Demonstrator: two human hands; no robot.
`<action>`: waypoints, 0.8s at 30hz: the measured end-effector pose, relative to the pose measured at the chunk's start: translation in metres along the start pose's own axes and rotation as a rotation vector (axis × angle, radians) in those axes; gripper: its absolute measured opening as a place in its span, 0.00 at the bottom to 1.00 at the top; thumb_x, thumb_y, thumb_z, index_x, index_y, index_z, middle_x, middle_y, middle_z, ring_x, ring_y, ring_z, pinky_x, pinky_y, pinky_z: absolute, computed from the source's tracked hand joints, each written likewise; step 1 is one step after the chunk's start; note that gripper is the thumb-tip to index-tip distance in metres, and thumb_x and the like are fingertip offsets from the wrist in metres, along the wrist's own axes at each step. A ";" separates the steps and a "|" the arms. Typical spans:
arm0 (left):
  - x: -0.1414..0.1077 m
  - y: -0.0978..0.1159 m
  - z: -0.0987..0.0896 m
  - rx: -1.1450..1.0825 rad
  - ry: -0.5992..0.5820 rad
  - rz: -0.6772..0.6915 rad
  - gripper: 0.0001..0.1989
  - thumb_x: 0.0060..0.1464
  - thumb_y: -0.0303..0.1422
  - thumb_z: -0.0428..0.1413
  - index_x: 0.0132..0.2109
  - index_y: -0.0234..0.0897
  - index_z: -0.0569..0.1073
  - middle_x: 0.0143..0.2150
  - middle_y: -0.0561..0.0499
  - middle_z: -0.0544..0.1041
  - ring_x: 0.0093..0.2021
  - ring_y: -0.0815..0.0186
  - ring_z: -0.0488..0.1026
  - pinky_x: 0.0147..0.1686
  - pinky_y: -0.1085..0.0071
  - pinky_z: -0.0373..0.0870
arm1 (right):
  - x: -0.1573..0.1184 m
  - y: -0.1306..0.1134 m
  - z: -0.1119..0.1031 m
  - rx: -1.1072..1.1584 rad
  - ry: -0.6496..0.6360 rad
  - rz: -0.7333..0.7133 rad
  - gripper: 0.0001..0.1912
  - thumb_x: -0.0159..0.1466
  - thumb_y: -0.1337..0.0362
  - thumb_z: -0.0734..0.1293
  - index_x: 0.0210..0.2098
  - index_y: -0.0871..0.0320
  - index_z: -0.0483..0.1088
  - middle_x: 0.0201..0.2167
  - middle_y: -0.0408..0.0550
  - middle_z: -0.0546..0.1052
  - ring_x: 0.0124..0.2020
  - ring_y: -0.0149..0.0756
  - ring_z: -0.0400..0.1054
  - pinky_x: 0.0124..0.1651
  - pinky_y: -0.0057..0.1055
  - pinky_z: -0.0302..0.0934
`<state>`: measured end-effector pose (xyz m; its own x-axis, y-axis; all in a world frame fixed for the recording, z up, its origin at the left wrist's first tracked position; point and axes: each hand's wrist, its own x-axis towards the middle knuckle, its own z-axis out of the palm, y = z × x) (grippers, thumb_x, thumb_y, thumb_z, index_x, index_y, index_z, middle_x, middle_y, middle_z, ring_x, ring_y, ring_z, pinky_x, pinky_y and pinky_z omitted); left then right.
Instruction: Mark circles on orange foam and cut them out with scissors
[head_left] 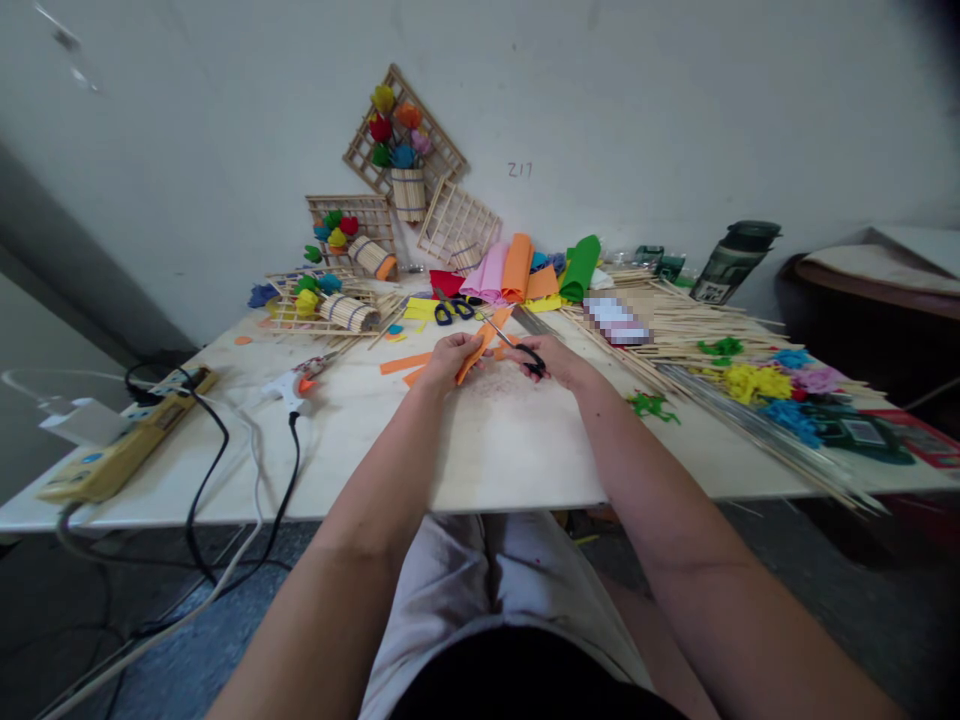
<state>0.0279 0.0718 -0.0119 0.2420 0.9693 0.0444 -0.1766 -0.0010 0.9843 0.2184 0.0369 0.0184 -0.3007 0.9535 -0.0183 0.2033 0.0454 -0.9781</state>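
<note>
My left hand (452,358) pinches an orange strip (495,323), of felt or paper, over the middle of the table. In my right hand (547,358) is a pair of scissors (531,357) with dark handles. Its blades point up and left, across the orange strip. Whether the blades are closed on it I cannot tell. Further orange strips (405,364) lie on the table beside my left hand. A second pair of scissors (454,308) with dark blue and yellow handles rests just beyond my hands.
Rolled coloured sheets (517,268) stand at the back. Wooden sticks (675,315) and a dark bottle (735,262) are at the right. A glue gun (289,388) and a power strip (135,440) with trailing cords lie left. Stick lattices with flowers (405,140) lean on the wall.
</note>
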 end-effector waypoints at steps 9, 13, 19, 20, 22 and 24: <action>-0.001 0.002 0.000 0.020 0.028 -0.020 0.16 0.46 0.40 0.63 0.29 0.34 0.66 0.29 0.48 0.78 0.17 0.75 0.67 0.14 0.80 0.54 | -0.005 -0.008 0.004 -0.010 0.069 0.002 0.09 0.56 0.65 0.69 0.23 0.63 0.68 0.11 0.37 0.62 0.12 0.21 0.51 0.12 0.19 0.44; -0.002 0.003 0.000 -0.003 0.014 -0.018 0.16 0.45 0.40 0.64 0.30 0.34 0.66 0.27 0.49 0.78 0.17 0.75 0.67 0.13 0.80 0.55 | -0.003 -0.006 0.004 -0.005 0.086 0.006 0.08 0.55 0.65 0.69 0.24 0.64 0.69 0.11 0.37 0.62 0.12 0.21 0.51 0.12 0.19 0.44; -0.005 0.007 0.002 0.013 0.059 -0.048 0.14 0.44 0.37 0.65 0.28 0.33 0.68 0.23 0.50 0.76 0.15 0.77 0.63 0.14 0.79 0.55 | -0.001 -0.005 0.002 0.003 0.119 0.036 0.10 0.55 0.64 0.70 0.23 0.64 0.70 0.11 0.38 0.61 0.12 0.21 0.50 0.12 0.19 0.45; -0.005 0.008 0.002 0.012 0.071 -0.051 0.14 0.43 0.36 0.65 0.28 0.33 0.68 0.22 0.51 0.75 0.15 0.77 0.62 0.15 0.79 0.55 | -0.001 -0.005 0.002 0.004 0.129 0.044 0.09 0.55 0.64 0.70 0.23 0.64 0.70 0.11 0.38 0.62 0.12 0.21 0.50 0.12 0.19 0.45; -0.005 0.008 0.003 0.005 0.096 -0.047 0.14 0.43 0.35 0.65 0.26 0.33 0.68 0.21 0.52 0.74 0.15 0.77 0.62 0.15 0.79 0.55 | -0.001 -0.006 0.001 0.013 0.154 0.064 0.09 0.56 0.64 0.70 0.24 0.64 0.70 0.11 0.38 0.62 0.11 0.21 0.50 0.11 0.19 0.45; -0.005 0.009 0.004 -0.001 0.137 -0.033 0.13 0.42 0.34 0.65 0.26 0.33 0.68 0.20 0.53 0.73 0.16 0.76 0.63 0.16 0.79 0.56 | -0.001 -0.006 0.001 0.022 0.176 0.081 0.09 0.56 0.64 0.70 0.24 0.63 0.70 0.11 0.38 0.63 0.11 0.21 0.50 0.11 0.19 0.46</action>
<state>0.0286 0.0661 -0.0030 0.1155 0.9932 -0.0121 -0.1717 0.0319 0.9846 0.2166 0.0358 0.0240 -0.1157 0.9913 -0.0622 0.1996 -0.0381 -0.9791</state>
